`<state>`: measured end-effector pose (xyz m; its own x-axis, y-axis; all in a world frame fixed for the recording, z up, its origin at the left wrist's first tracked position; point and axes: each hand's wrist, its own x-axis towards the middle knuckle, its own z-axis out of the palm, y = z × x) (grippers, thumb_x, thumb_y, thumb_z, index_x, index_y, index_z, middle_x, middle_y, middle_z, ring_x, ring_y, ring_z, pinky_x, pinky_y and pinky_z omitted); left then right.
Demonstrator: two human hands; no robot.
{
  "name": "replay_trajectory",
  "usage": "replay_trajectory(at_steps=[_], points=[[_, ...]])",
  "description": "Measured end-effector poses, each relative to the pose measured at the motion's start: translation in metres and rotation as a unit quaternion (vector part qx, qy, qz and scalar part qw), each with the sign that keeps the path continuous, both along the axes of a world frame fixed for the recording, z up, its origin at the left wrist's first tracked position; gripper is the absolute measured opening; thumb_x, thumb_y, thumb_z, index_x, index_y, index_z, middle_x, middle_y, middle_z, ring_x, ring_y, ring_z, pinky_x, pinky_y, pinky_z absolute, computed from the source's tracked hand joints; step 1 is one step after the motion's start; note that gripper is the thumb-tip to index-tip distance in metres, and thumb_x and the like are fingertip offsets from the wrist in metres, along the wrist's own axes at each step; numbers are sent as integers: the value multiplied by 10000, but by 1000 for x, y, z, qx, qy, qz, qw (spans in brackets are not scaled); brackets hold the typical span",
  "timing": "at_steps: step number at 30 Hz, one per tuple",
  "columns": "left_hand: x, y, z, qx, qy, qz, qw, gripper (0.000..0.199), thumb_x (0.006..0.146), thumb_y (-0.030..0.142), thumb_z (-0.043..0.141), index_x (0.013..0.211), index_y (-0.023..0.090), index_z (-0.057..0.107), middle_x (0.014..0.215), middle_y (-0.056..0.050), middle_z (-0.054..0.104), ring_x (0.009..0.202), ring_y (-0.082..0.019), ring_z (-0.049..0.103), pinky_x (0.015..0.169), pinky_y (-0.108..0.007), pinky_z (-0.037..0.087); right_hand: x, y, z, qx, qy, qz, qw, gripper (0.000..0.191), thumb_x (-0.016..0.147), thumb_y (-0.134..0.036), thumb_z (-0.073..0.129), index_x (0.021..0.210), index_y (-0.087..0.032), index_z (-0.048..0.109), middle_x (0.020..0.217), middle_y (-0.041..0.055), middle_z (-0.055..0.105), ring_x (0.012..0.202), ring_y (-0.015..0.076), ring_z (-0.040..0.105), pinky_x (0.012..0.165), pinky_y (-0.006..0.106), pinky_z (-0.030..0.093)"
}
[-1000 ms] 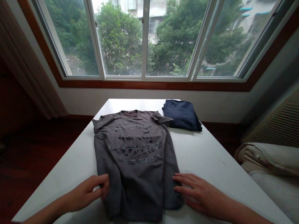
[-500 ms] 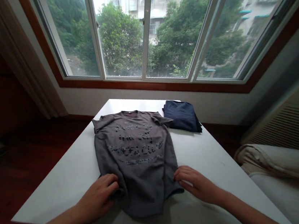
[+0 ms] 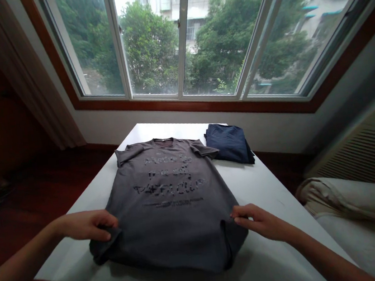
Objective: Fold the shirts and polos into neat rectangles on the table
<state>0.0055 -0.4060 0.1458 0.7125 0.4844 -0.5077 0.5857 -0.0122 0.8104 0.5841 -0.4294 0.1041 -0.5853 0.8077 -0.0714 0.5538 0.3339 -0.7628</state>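
A dark grey T-shirt (image 3: 173,219) with dark lettering across its chest lies front up on the white table (image 3: 272,221), its neckline toward the window. My left hand (image 3: 88,224) pinches the shirt's lower left side, where the cloth folds over near the hem. On the opposite side, my right hand (image 3: 254,220) has thumb and fingers closed on the lower right edge. Between my hands the hem is spread wide and slightly raised, with a fold near the right corner.
Folded dark navy clothing (image 3: 229,143) lies at the table's far right, touching or close to the shirt's right sleeve. Beyond the table are a window (image 3: 182,98) and a curtain (image 3: 40,85). Rolled pale bedding (image 3: 355,197) sits to the right.
Both hands have moved apart, the left one farther. The shirt's lower part has been pulled from a narrow, rumpled shape to a wide one, and its chest has flattened.
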Motion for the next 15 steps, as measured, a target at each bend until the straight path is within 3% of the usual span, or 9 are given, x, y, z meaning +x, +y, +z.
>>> replay_trajectory(at_steps=[3,6,9,12,15], points=[[-13,3,-8,-32,42,-19,998,324,905,513,704,883,191,722,741,-15,647,622,-137,544,544,-209,389,2,2,7,-63,-39,89,993,515,995,-647,542,787,-185,635,737,8,584,714,161,531,693,275,456],[-20,7,-21,-48,70,-19,996,403,892,566,688,766,184,692,609,-17,591,508,-138,485,459,-226,335,7,8,13,-117,-61,134,982,538,975,-671,556,800,-171,653,740,8,596,700,153,542,658,258,428],[-19,12,-24,-56,91,1,994,505,914,659,599,786,187,725,606,-51,635,534,-190,571,515,-270,445,15,18,20,-199,-84,155,964,560,980,-680,535,895,-152,701,722,25,644,663,159,588,621,255,422],[-11,19,-15,20,98,51,994,552,931,695,538,964,200,778,824,-81,741,772,-247,689,719,-304,541,23,30,26,-213,-108,136,962,530,978,-658,561,938,-153,717,772,48,701,699,178,634,650,266,451],[-2,34,-4,158,100,100,977,525,926,678,549,1082,235,782,989,-60,758,944,-261,699,841,-292,534,25,49,30,-136,-102,93,981,500,984,-638,557,932,-172,727,851,55,723,790,204,657,739,297,492]])
